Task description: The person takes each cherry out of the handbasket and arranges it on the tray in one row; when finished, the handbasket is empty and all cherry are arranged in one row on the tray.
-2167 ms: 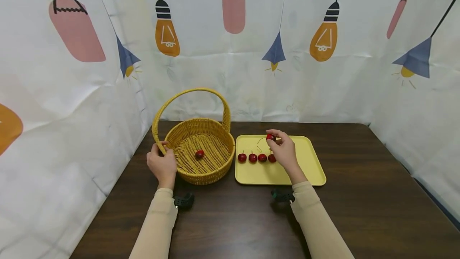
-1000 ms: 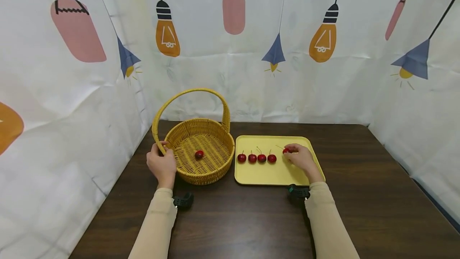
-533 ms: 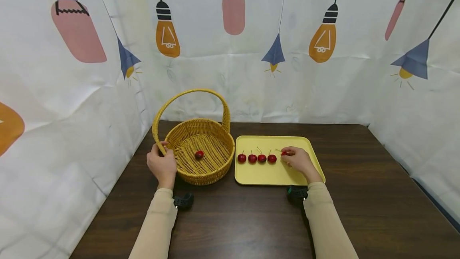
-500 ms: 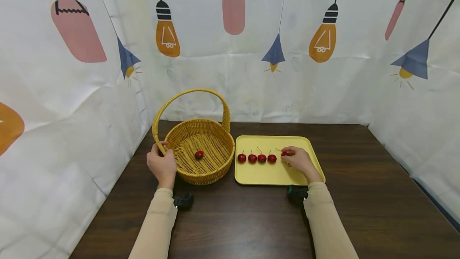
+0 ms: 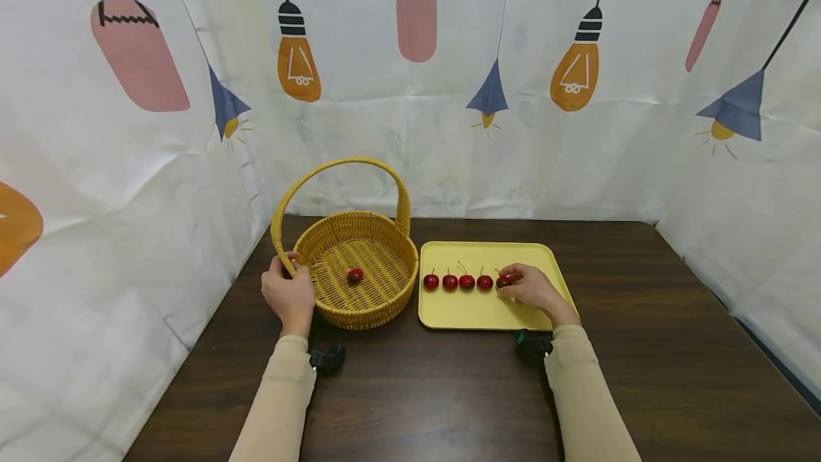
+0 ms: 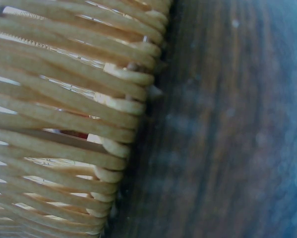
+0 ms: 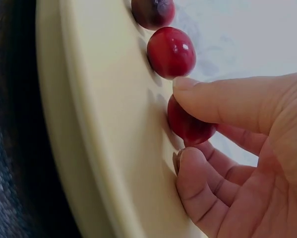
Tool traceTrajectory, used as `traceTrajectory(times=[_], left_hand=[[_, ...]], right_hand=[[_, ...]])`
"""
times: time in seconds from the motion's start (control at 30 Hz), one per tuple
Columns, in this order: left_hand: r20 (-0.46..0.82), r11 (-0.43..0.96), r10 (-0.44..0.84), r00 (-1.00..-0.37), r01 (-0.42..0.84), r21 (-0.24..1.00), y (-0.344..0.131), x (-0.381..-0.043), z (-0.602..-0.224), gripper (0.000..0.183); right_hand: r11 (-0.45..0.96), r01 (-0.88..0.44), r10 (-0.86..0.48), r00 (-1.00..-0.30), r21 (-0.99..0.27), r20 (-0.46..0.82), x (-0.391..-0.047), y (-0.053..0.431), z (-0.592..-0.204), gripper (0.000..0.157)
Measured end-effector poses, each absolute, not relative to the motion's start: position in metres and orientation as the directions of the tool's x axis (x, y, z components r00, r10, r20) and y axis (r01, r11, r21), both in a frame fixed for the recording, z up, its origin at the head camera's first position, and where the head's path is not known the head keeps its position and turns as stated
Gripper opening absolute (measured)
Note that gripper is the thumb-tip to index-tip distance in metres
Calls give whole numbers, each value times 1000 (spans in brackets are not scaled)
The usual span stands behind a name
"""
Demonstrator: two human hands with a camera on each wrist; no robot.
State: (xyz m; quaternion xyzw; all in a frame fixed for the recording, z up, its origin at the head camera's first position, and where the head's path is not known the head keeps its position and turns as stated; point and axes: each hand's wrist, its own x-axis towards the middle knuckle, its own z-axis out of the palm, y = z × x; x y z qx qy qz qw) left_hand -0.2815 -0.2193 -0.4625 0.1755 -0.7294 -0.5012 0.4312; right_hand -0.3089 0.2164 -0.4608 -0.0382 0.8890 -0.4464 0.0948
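Observation:
My left hand (image 5: 288, 296) grips the yellow wicker basket (image 5: 359, 316) at its left side, where the handle meets the rim. One cherry (image 5: 355, 275) lies on the basket's bottom. On the yellow tray (image 5: 474, 316) several dark red cherries with stems stand in a row, the leftmost cherry (image 5: 431, 281) near the tray's left edge. My right hand (image 5: 532, 291) pinches the cherry at the row's right end (image 7: 188, 121) between thumb and fingers, close to the tray's surface. The neighbouring cherry (image 7: 171, 52) sits just beyond my thumb. Only the basket's woven wall (image 6: 64, 109) fills the left wrist view, without the hand.
Basket and tray stand side by side on a dark wooden table (image 5: 423, 398). The basket's tall arched handle (image 5: 343, 161) rises above it. A white curtain (image 5: 410, 134) printed with lamps hangs behind the table and along both sides.
My right hand carried its cherry rightward over the tray, then lowered it and shifted slightly left to the end of the row. My left hand stays on the basket.

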Motion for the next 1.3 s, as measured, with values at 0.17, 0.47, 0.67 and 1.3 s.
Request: traceTrajectory(times=[0.17, 0.47, 0.67, 1.3], left_hand=[[451, 436, -688, -569, 173, 883, -220, -282, -463, 18], [442, 428, -686, -577, 172, 888, -220, -281, -463, 18], [441, 428, -689, -575, 169, 888, -221, -282, -463, 18], [430, 423, -702, -568, 153, 893, -221, -282, -467, 18]], right_hand=[[599, 6, -160, -979, -800, -127, -307, 214, -460, 39], [610, -1, -170, -977, -792, -129, -308, 215, -458, 43], [582, -18, -179, -978, -813, -107, -307, 222, -454, 46], [370, -329, -235, -938, -869, 255, -281, 128, -410, 21]])
